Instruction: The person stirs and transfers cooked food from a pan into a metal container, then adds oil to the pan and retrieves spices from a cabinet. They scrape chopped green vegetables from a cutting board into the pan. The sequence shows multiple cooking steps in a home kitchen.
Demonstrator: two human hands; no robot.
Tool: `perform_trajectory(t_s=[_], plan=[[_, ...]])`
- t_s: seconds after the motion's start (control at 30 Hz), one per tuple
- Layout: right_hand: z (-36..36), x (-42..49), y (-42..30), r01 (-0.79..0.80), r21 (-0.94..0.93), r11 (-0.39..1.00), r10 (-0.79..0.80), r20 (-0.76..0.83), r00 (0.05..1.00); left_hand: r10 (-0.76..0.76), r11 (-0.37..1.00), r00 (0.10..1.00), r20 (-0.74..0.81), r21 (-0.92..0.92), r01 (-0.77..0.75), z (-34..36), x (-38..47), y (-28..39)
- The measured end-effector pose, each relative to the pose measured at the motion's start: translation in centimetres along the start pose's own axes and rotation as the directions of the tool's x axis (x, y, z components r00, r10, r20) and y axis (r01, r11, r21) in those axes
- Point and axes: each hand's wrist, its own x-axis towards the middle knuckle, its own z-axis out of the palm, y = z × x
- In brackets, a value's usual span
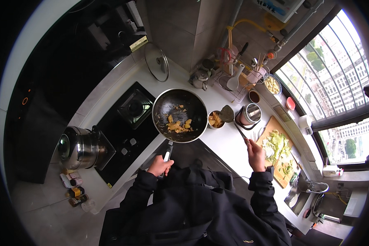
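Note:
My left hand [160, 166] grips the handle of a dark wok [180, 104], which is held up between the gas hob [127, 141] and the worktop. Bits of cooked yellowish food [179, 125] lie in the lower part of the wok. In my right hand [255, 154] is the handle of a wok spatula [226, 114]. Its blade is over the right edge of a small metal container [211, 124], close to the wok's right rim. Chunks of similar food [216, 120] fill that container. What the spatula blade carries, if anything, I cannot tell.
Right of the spatula stands an insulated pot [252, 114], then a wooden cutting board [272, 124] with chopped leafy vegetable [276, 145]. A glass lid [157, 62] leans behind the hob. A steel steamer pot [80, 147] sits at the left. A utensil rack [233, 83] fills the corner.

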Motion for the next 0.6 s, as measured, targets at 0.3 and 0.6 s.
perform_trajectory(t_s=[0.3, 0.6], plan=[[-4.4, 3.3, -9.6, 0.138, -0.206, 0.969, -0.067, 0.316, 0.946, 0.046, 0.991, 0.994, 0.094, 0.124, -0.058, 0.2, -1.5, 2.1], [-7.4, 12.3, -7.4, 0.108, -0.178, 0.978, 0.039, 0.665, 0.746, -0.014, 0.955, 0.979, 0.202, 0.293, -0.047, 1.0, -3.6, 4.8]])
